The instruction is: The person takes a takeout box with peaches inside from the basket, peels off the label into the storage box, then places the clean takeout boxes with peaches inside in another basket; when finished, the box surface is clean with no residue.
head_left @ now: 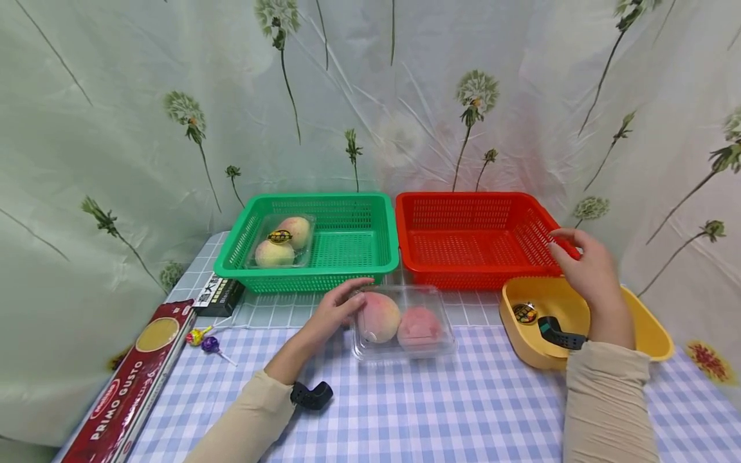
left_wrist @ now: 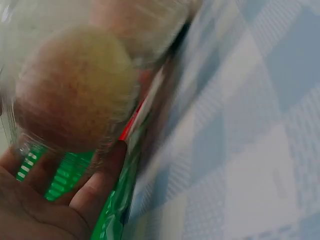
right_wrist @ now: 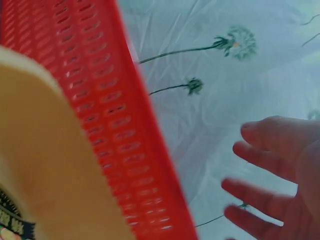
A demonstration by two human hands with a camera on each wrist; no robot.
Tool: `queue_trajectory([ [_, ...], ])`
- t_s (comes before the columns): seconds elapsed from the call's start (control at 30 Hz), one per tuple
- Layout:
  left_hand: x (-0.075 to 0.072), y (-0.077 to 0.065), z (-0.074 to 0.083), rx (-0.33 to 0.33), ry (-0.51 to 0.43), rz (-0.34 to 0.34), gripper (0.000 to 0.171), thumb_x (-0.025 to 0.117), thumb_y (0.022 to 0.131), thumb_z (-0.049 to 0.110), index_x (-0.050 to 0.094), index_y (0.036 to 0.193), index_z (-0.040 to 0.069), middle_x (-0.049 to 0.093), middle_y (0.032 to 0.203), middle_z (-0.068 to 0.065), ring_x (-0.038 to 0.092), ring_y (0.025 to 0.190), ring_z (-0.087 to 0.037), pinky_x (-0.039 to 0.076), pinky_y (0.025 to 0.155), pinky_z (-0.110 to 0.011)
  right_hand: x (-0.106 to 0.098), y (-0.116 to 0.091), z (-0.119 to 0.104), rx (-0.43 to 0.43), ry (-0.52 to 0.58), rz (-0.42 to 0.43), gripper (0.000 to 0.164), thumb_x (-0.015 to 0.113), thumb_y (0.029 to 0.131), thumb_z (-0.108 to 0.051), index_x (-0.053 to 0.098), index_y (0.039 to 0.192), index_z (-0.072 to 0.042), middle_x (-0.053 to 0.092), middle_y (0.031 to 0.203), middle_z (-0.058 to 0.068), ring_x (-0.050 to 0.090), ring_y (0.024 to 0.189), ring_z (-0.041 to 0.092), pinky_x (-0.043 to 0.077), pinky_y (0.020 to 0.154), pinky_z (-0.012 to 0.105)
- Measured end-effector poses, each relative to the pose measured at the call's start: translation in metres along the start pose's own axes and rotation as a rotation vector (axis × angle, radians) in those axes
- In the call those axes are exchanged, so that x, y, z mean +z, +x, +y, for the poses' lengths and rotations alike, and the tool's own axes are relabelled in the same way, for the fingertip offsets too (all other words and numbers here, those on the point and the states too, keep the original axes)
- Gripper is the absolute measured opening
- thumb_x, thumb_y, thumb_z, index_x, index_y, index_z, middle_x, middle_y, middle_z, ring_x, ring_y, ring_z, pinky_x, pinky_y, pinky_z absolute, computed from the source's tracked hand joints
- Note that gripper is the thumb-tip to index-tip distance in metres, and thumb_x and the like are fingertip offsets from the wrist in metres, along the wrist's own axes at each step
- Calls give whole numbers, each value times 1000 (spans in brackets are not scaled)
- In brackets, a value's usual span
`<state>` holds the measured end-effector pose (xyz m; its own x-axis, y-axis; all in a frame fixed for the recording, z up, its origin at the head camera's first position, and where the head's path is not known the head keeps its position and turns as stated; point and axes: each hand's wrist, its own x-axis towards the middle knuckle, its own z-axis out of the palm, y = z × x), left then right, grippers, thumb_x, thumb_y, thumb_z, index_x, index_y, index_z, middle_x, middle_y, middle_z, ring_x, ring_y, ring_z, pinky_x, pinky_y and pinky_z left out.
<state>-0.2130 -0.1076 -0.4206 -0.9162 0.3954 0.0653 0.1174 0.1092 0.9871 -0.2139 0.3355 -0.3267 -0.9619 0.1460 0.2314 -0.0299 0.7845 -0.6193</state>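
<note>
A clear plastic box (head_left: 425, 350) with two pinkish peaches (head_left: 377, 318) sits at mid-table in the head view, in front of the baskets. My left hand (head_left: 334, 313) grips its left end, fingers along the far side. In the left wrist view the fingers (left_wrist: 102, 182) curve round the end of the box beside a peach (left_wrist: 75, 90). My right hand (head_left: 592, 270) holds nothing. It hovers by the right side of the red basket (head_left: 471, 280), above the yellow basin (head_left: 521, 344); its fingers (right_wrist: 265, 200) are spread apart in the right wrist view.
A green basket (head_left: 307, 280) at the back left holds another box of two peaches (head_left: 275, 253). A round black label (head_left: 525, 313) shows in the yellow basin. Along the left lie a black box (head_left: 220, 296), two lollipops (head_left: 211, 344) and a long red spaghetti pack (head_left: 133, 379).
</note>
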Motion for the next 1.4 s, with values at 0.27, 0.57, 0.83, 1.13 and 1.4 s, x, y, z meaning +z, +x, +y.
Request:
queue_trajectory([
  [0.27, -3, -3, 5, -142, -52, -29, 47, 51, 102, 35, 50, 146, 19, 51, 150, -12, 55, 128, -26, 52, 75, -31, 12, 9, 24, -7, -27, -62, 71, 51, 102, -38, 24, 156, 0, 7, 158, 40, 8, 139, 64, 17, 104, 79],
  [0.57, -7, -7, 6, -171, -46, -278, 53, 57, 99, 29, 45, 150, 20, 53, 147, -14, 62, 99, -13, 54, 75, -29, 15, 10, 32, 79, 12, -189, 96, 50, 99, -52, -5, 158, 1, -7, 159, 39, 9, 139, 64, 24, 104, 80],
  [0.83, -2, -7, 3, -157, -201, -380, 52, 51, 102, 22, 41, 153, 15, 45, 155, -13, 58, 125, -16, 52, 94, -33, 17, 8, 37, 129, 92, -240, 100, 47, 99, -55, -9, 156, 5, -18, 159, 36, 3, 141, 63, 22, 107, 78],
  [1.13, 19, -3, 32, -157, -399, -302, 51, 43, 105, 26, 35, 154, 35, 54, 137, 0, 57, 114, -16, 52, 86, -38, 16, 4, 38, 149, 106, -253, 102, 46, 98, -57, -13, 154, 5, -20, 159, 35, 1, 141, 63, 21, 108, 78],
  [1.4, 42, 24, 82, -71, -419, -259, 43, 41, 107, 31, 44, 150, 34, 43, 153, 0, 51, 127, -26, 58, 86, -38, 17, 6, 36, 153, 113, -231, 100, 48, 98, -56, -8, 156, 4, -17, 159, 35, 6, 139, 64, 27, 106, 76],
])
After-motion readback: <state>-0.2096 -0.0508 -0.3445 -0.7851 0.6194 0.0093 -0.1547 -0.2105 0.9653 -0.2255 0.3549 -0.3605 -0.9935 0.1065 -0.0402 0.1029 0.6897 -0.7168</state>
